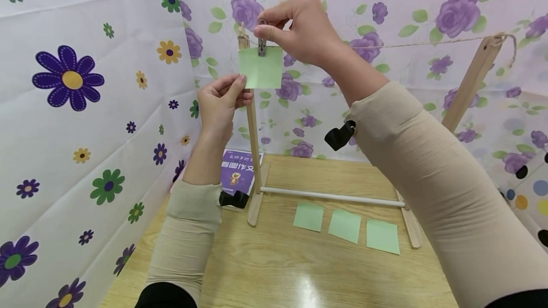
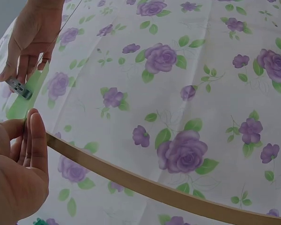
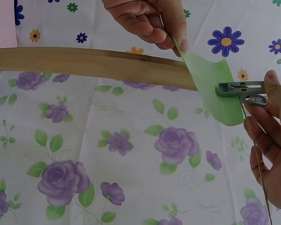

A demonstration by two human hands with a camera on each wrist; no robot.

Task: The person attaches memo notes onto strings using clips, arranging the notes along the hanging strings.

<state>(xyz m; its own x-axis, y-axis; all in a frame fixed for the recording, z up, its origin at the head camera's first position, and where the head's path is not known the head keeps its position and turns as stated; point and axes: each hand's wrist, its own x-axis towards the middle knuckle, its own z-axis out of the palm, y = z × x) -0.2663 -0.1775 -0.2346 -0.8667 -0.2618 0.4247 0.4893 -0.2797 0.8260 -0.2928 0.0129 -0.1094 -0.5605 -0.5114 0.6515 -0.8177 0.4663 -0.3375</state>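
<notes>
A green paper square [image 1: 261, 72] hangs at the string [image 1: 394, 46] near the left wooden post [image 1: 252, 141]. My left hand [image 1: 220, 103] pinches its lower left corner between thumb and fingers. Over the paper's top edge sits a grey clothespin [image 3: 241, 89], its jaws on the paper and the string. Thumb and fingers of my right hand [image 1: 299, 27] pinch the clothespin's handle end from above. In the right wrist view the paper bends a little between the two hands.
Three more green paper squares [image 1: 344, 226] lie in a row on the wooden table [image 1: 265, 270]. A white rod [image 1: 329, 195] joins the feet of the frame. Behind the left post lies a purple book [image 1: 237, 172]. The right post [image 1: 473, 80] leans outward; floral cloth hangs behind.
</notes>
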